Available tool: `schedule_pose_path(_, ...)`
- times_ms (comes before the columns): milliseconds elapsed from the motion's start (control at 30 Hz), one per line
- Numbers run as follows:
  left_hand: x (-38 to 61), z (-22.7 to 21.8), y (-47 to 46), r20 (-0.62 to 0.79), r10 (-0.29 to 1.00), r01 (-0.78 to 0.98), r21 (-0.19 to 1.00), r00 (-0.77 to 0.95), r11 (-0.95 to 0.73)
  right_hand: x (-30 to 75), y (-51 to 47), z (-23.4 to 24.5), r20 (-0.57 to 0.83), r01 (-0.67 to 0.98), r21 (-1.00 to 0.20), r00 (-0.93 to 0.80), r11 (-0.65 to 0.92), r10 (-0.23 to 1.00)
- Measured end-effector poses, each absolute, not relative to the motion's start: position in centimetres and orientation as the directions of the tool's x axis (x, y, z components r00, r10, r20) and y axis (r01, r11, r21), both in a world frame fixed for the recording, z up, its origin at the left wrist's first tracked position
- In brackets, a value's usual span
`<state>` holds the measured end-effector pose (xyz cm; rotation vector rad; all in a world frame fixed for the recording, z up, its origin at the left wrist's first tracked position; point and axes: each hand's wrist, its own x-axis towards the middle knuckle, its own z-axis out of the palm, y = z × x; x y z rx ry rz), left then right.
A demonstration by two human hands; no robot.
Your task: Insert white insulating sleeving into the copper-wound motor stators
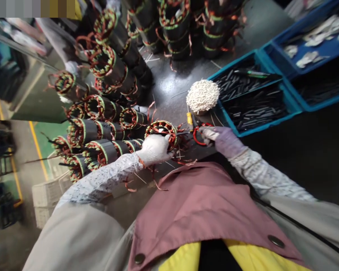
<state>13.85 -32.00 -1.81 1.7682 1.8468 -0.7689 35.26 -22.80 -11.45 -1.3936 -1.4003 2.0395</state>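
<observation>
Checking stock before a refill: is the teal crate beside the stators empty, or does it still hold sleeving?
Not empty: the teal crate still holds many loose black tubes, lying in both of its compartments.

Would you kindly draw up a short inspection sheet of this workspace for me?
Surface: dark workbench, its top wet-looking in places.
Job's things: wound motor stator with copper windings; red-handled scissors at its leads; more stators stacked in rows.
Clutter: copper wire offcuts; white fibrous bundle; yellow-handled tool; blue crates of black sleeving.
Hands: white-gloved left hand grips the stator; purple-gloved right hand appears to hold the scissors.
Cables: nothing seen beyond stator leads.
Surroundings: green floor with yellow lines; white plastic crates below the bench.
</observation>
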Motion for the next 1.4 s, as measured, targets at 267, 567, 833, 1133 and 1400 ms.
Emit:
schedule_pose_path(267,13.8,-1.3,-31.7,-0.709,0.7,0.994,-0.104,-0.085,0.016,31.5,-23.2,-11.5,-0.656,0.104,-0.715,-0.44,-0.691,0.613)
schedule_pose_path(567,13.6,-1.7,-31.8,-0.735,0.674,0.994,-0.111,-0.075,-0.01,30.3,-23.9,-10.7,-0.711,0.062,-0.588,-0.513,-0.806,0.48)
schedule_pose_path(833,13.8,-1.2,-31.5,-0.751,0.656,0.996,-0.085,-0.072,0.013,30.8,-22.2,-9.9,-0.69,0.167,-0.635,-0.561,-0.754,0.457)
schedule_pose_path(1133,13.7,-1.6,-31.8,-0.737,0.673,0.997,-0.073,-0.069,0.023,31.3,-22.5,-11.0,-0.699,0.189,-0.632,-0.558,-0.751,0.448)
schedule_pose_path(1400,13.5,-1.9,-32.0,-0.734,0.678,0.999,-0.043,-0.046,0.021,31.3,-21.6,-11.9,-0.378,0.347,-0.921,-0.682,-0.178,0.626)
